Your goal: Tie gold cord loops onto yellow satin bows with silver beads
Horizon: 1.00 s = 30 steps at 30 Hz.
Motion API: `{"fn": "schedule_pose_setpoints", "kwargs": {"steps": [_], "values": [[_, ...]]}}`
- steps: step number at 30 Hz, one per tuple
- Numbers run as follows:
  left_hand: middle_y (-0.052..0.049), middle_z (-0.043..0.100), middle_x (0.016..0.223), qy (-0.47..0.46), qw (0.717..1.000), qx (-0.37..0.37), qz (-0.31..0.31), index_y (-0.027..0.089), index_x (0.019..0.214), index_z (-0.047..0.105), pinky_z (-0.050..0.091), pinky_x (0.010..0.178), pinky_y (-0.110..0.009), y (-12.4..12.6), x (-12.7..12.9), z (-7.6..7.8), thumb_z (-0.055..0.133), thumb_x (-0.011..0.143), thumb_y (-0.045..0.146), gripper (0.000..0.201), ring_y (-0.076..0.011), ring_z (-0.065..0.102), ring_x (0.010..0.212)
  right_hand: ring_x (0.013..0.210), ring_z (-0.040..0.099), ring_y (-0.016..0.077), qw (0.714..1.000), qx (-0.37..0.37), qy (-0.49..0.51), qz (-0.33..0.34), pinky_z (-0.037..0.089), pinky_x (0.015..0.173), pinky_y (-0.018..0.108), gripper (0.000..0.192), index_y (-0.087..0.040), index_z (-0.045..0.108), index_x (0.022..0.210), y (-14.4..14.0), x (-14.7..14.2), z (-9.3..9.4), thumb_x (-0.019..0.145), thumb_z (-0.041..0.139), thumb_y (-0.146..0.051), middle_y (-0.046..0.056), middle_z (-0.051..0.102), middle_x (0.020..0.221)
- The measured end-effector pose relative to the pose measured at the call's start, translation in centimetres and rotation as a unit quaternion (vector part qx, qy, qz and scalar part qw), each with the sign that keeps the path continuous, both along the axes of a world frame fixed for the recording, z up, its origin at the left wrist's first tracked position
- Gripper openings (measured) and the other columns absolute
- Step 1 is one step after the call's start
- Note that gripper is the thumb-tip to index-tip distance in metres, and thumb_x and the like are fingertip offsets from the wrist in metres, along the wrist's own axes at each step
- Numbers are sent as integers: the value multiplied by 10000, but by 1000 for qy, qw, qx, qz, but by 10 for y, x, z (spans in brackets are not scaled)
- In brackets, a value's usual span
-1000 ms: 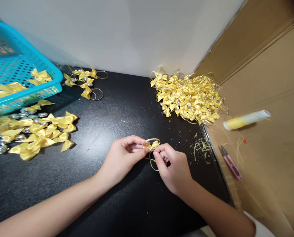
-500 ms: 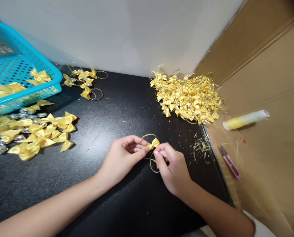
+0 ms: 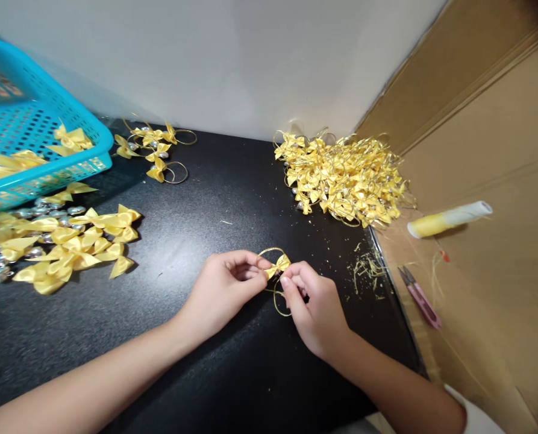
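A small yellow ribbon bow (image 3: 281,263) with loops of thin gold cord (image 3: 278,304) is held just over the black table (image 3: 196,361). My left hand (image 3: 223,289) pinches the bow's left side between thumb and forefinger. From the right, my right hand (image 3: 316,304) has thumb and fingertips closed at the bow's lower right edge, where the cord passes; the exact part it grips is hidden by the fingers. One cord loop rises above the bow, another hangs below it.
A heap of finished-looking yellow bows (image 3: 345,178) lies at the back right. Loose bows (image 3: 79,247) and silver beads lie left, by a turquoise basket (image 3: 88,129). Pink thread snips (image 3: 420,298), a yellow-white tube (image 3: 449,218) and cord scraps (image 3: 368,268) are at the right.
The bow and the tips of my left fingers have shifted very slightly left. My right hand keeps its pinch in nearly the same place.
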<state>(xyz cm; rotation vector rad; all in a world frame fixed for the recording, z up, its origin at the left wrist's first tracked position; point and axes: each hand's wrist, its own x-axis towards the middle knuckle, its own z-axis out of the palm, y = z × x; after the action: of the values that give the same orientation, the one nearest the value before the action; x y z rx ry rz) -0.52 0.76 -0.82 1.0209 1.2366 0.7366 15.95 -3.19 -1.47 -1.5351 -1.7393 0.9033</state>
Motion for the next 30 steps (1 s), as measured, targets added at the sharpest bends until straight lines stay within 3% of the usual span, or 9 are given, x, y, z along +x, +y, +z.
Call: {"fn": "schedule_pose_setpoints", "kwargs": {"steps": [30], "values": [[-31,740,754,9,1000,23,-6,166,742,699,519,659,-241,-1,0,0,710,719,290,126,-158,668,689,421,437,71,999,25,-18,-11,310,450,183,97,-193,521,790,0,-3,1,867,475,-156,-64,519,528]]}}
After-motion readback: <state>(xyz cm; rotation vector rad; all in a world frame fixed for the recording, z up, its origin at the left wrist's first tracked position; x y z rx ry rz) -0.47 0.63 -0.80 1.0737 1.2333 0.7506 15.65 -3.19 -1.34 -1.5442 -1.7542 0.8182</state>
